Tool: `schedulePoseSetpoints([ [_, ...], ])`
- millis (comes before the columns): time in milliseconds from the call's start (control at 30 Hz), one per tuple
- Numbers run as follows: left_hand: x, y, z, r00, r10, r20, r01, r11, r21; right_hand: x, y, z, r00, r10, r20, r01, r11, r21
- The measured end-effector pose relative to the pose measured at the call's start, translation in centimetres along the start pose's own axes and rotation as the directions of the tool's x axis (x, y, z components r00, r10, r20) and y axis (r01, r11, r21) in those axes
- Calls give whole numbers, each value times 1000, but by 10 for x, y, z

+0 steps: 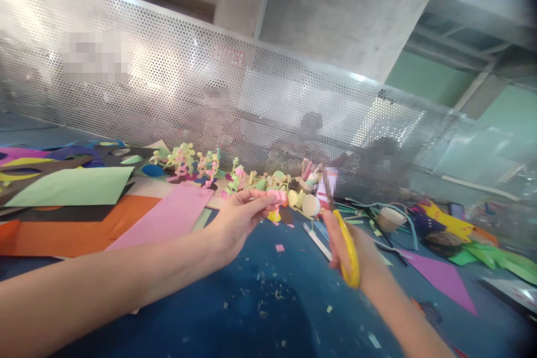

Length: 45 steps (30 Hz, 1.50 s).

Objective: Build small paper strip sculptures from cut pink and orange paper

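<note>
A small pink paper piece (277,197) is pinched between the thumb and fingers of my left hand (241,221), near the middle of the view. To the right, my right hand (350,249) is wrapped round yellow-handled scissors (350,251), whose blades point up and look blurred. The scissors and the pink piece are apart. Just past my hands stand a cream round piece (311,205) and a yellow piece (274,215).
Coloured sheets, among them pink (168,215), orange (96,229) and pale green (71,185), cover the left of the blue table (251,313). Small paper figures (182,159) line its back before a perforated metal screen (168,72). A purple sheet (440,279) lies right; scraps are scattered in front.
</note>
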State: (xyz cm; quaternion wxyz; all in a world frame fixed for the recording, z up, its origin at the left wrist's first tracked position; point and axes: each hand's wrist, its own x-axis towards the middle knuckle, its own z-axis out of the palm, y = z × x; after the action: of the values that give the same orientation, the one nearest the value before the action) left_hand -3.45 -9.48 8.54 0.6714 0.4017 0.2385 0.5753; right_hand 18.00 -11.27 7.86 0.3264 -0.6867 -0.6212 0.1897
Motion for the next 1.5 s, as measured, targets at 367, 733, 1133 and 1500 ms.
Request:
schedulePoseSetpoints([
  [367,-9,6,-29,987,-138,80,100,926,365,46,98,-61,966,244,-80,-232,696,-680],
  [733,-21,-10,-35,931,-281,232,161,888,430,-27,-21,31,836,-511,202,445,846,295],
  [1133,-28,-26,-40,903,-355,241,261,900,348,-36,-16,45,831,-527,178,409,797,445],
  [1500,-30,-31,-42,899,-362,246,281,909,308,-42,-21,51,905,-353,237,173,815,553],
])
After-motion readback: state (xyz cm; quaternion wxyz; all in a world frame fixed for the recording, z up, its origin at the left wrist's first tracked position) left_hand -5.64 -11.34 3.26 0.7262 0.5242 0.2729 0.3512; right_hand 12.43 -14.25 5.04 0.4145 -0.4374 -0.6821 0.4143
